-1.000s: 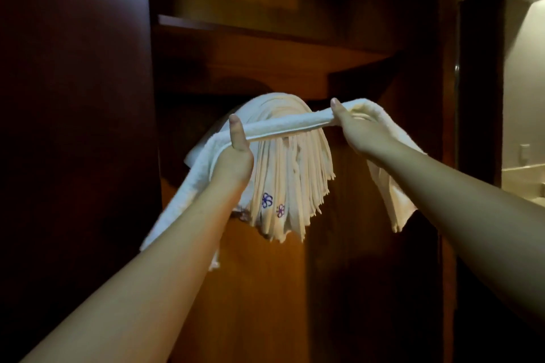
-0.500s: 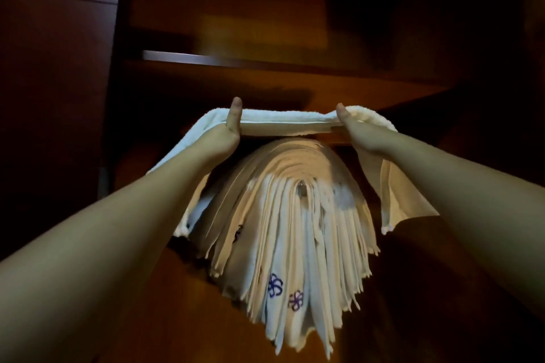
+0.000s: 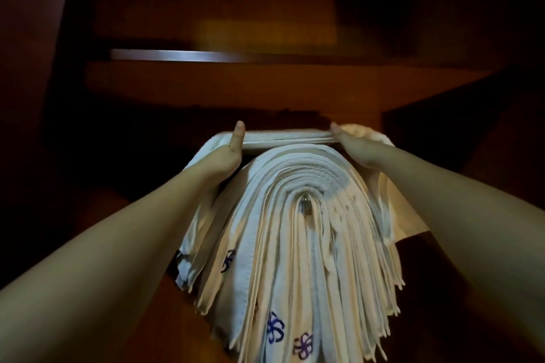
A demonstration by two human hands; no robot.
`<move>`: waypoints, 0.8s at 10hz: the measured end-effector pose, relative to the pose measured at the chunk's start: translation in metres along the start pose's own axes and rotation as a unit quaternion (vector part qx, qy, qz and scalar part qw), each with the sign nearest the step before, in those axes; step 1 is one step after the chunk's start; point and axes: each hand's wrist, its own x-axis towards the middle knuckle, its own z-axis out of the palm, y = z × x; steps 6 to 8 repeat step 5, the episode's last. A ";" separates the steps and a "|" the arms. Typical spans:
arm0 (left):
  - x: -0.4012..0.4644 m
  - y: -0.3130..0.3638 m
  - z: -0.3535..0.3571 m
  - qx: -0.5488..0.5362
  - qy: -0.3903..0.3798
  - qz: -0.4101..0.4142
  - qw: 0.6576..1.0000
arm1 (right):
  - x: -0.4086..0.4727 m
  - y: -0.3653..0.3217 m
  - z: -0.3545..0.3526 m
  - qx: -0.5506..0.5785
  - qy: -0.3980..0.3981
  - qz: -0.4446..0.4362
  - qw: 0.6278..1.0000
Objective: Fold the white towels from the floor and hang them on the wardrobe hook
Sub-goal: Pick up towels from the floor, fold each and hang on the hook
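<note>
A thick stack of folded white towels (image 3: 298, 244) hangs draped over a metal wardrobe hook (image 3: 305, 206), whose tip shows at the centre of the folds. Some towels carry small purple flower marks. A further folded white towel (image 3: 286, 138) lies stretched flat just above the stack's top. My left hand (image 3: 227, 153) grips its left part, thumb pointing up over the edge. My right hand (image 3: 354, 147) grips its right part, and that end of the towel hangs down behind my right forearm.
A dark wooden wardrobe interior surrounds the towels. A wooden shelf (image 3: 265, 79) with a pale front edge runs across above them. A side panel (image 3: 472, 141) stands close on the right, and a dark wall (image 3: 29, 97) on the left.
The held towel has come down closer to the top of the hanging stack. My view has moved closer, so the stack and hook look larger.
</note>
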 end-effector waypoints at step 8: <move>-0.027 -0.008 0.016 -0.035 -0.032 0.051 0.998 | 0.003 0.049 -0.001 0.040 -0.143 0.057 0.987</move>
